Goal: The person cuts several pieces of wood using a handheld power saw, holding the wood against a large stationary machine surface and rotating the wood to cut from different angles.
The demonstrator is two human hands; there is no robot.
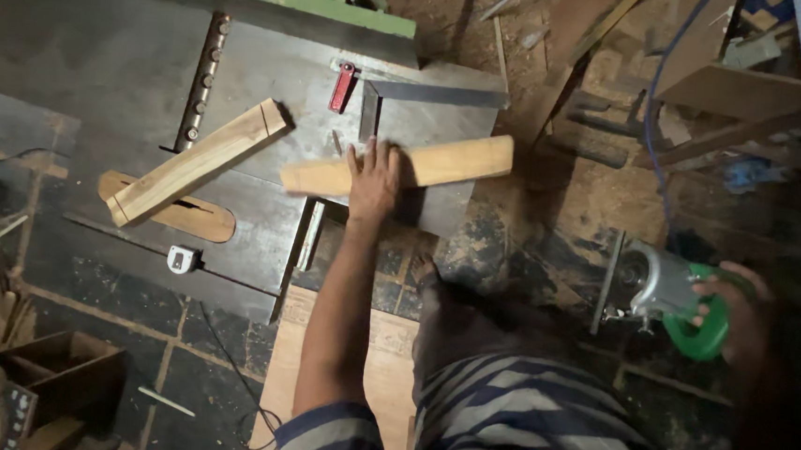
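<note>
Right hand point(731, 312) grips one green-handled power cutter point(668, 295); left hand point(373, 181), fingers spread, presses flat on one of two wooden pieces point(423, 166) on the table point(102, 63).

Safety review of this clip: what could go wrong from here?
1. The left hand alone pins the wooden piece, whose end overhangs the dark table; it could tip or slide.
2. The right hand holds the green-handled power saw low, beside the body; blade contact seems possible.
3. The second wooden piece lies loose at an angle and might get knocked.
</note>
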